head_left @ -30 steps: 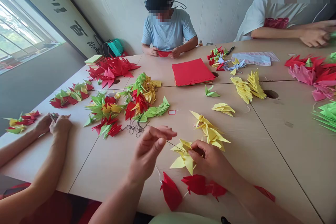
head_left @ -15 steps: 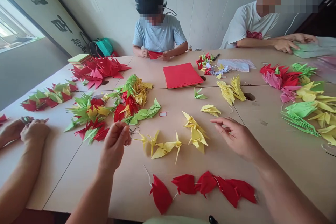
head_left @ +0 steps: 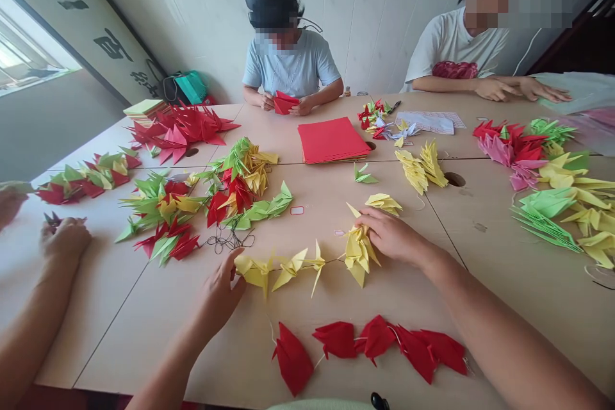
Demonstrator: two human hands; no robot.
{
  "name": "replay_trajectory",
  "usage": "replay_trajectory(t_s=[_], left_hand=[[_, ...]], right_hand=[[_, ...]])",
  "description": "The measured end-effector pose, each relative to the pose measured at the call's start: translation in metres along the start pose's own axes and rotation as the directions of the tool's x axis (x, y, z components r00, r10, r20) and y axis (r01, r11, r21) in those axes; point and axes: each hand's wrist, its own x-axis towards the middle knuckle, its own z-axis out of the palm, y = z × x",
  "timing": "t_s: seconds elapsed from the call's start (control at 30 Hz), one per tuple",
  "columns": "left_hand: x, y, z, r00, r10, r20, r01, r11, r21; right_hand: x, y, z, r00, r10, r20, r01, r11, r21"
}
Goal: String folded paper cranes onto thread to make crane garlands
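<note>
A string of yellow paper cranes (head_left: 293, 269) stretches across the table in front of me on a dark thread. At its left end, my left hand (head_left: 221, 291) pinches the outermost crane between thumb and fingers. My right hand (head_left: 394, 234) is closed on the bunched cranes (head_left: 360, 253) at the right end, its fingertips partly hidden behind the paper. Nearer to me lies a second string, of red paper cranes (head_left: 377, 336), on white cord. Loose dark thread (head_left: 230, 237) lies tangled just above my left hand. A folded yellow stack (head_left: 384, 203) rests behind my right hand.
Colourful crane garlands (head_left: 163, 205) cover the left side, with more cranes (head_left: 571, 192) at right. A red paper stack (head_left: 334, 139) lies farther back. One person (head_left: 288, 64) folds red paper opposite; another (head_left: 461, 51) sits right. Someone's hand (head_left: 65, 237) is at left.
My left hand has come down from the thread onto the leftmost yellow crane. My right hand has moved left onto the right-end cranes. The thread now lies on the table.
</note>
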Motion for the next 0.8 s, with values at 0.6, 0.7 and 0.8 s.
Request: replay_trajectory(t_s=[0.6, 0.7, 0.8], left_hand=[[0.029, 0.004, 0.021, 0.987, -0.023, -0.162, 0.012, 0.997, -0.071], [0.029, 0.001, 0.024, 0.98, -0.001, -0.199, -0.013, 0.998, -0.065], [0.031, 0.0, 0.025, 0.979, 0.023, -0.203, -0.038, 0.997, -0.071]], right_hand=[[-0.082, 0.013, -0.017, 0.95, 0.302, -0.078, -0.297, 0.952, 0.074], [-0.081, 0.015, -0.017, 0.952, 0.291, -0.098, -0.284, 0.956, 0.078], [-0.084, 0.018, -0.017, 0.95, 0.28, -0.14, -0.272, 0.96, 0.069]])
